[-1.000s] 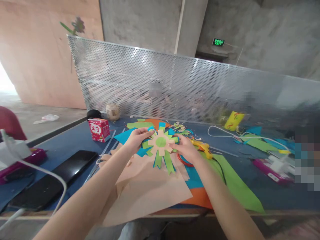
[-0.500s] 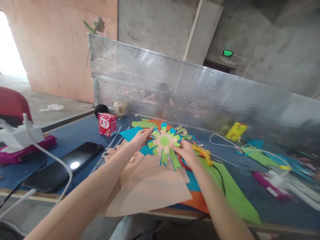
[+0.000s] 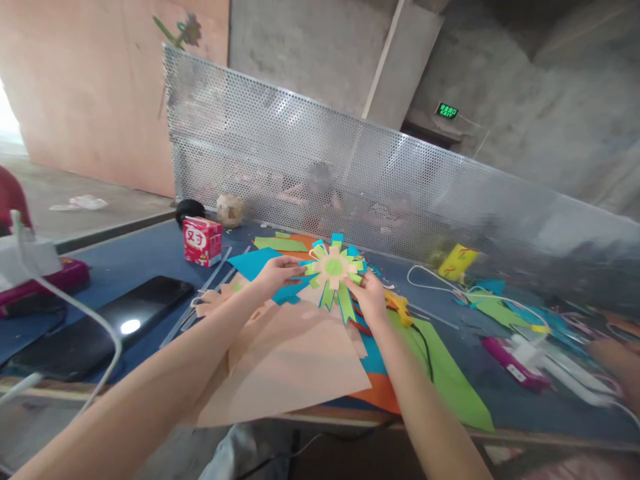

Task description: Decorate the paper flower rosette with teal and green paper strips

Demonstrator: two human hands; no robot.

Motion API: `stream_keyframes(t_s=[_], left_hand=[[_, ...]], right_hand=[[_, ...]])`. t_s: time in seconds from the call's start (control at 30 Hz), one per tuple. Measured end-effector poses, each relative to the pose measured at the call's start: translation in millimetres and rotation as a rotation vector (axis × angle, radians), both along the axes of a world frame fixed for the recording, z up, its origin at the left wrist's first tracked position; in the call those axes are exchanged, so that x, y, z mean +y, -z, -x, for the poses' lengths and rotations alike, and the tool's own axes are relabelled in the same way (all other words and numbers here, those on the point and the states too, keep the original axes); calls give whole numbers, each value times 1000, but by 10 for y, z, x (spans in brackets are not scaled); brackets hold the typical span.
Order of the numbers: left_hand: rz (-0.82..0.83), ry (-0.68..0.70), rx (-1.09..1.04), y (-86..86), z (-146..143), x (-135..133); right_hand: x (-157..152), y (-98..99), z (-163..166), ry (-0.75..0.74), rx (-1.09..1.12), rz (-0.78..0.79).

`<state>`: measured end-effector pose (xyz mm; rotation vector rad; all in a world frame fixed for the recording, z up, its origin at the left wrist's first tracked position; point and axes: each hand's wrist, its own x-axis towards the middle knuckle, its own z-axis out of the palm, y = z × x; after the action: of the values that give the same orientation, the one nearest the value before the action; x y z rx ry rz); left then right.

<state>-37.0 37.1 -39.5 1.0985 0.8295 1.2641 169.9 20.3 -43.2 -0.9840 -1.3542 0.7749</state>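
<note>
Between my two hands is a layered paper flower (image 3: 334, 268) with a green centre, peach and green petals, blue tips and two green-and-blue tails hanging down. My left hand (image 3: 281, 275) is closed on its left petals, thumb and fingers pinched. On the right edge, my right hand (image 3: 369, 293) pinches the petals with thumb and fingers. Below the flower lies a large peach paper sheet (image 3: 290, 360), with blue paper (image 3: 256, 261) behind my left hand. A yellow glue gun (image 3: 399, 307) with a black cord rests just right of my right hand.
A black phone (image 3: 100, 327) and a red box (image 3: 202, 241) are on the left of the blue table. Green paper (image 3: 455, 373) lies right, near a purple power strip (image 3: 515, 363) with white cables. A perforated metal screen (image 3: 280, 147) stands behind. Part of another person's arm shows at far right.
The view has shifted, so most things sit further left in the picture. The flower is tilted back more, and my left hand has moved lower along its left side. Both hands still hold it.
</note>
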Motion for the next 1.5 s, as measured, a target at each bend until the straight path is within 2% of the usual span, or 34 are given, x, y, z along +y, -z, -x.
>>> stream_keyframes(t_s=[0.23, 0.37, 0.47, 0.67, 0.97, 1.23, 1.37, 1.5], left_hand=[[15, -34, 35, -45, -41, -34], [-57, -41, 118, -62, -90, -81], [-101, -103, 179, -37, -104, -56], [-49, -228, 120, -5, -90, 7], [16, -211, 60, -8, -82, -16], [-11, -331, 32, -16, -59, 23], [2, -321, 13, -41, -53, 24], [63, -242, -2, -66, -76, -14]], right_hand=[[24, 17, -26, 35, -29, -19], [36, 28, -18, 16, -38, -29], [37, 34, -23, 21, -30, -21], [34, 51, -35, -5, -10, 26], [27, 52, -41, -11, 21, 56], [-5, 14, -9, -34, 65, 49], [-19, -24, -8, -5, 87, 38], [-35, -51, -8, 23, 95, 41]])
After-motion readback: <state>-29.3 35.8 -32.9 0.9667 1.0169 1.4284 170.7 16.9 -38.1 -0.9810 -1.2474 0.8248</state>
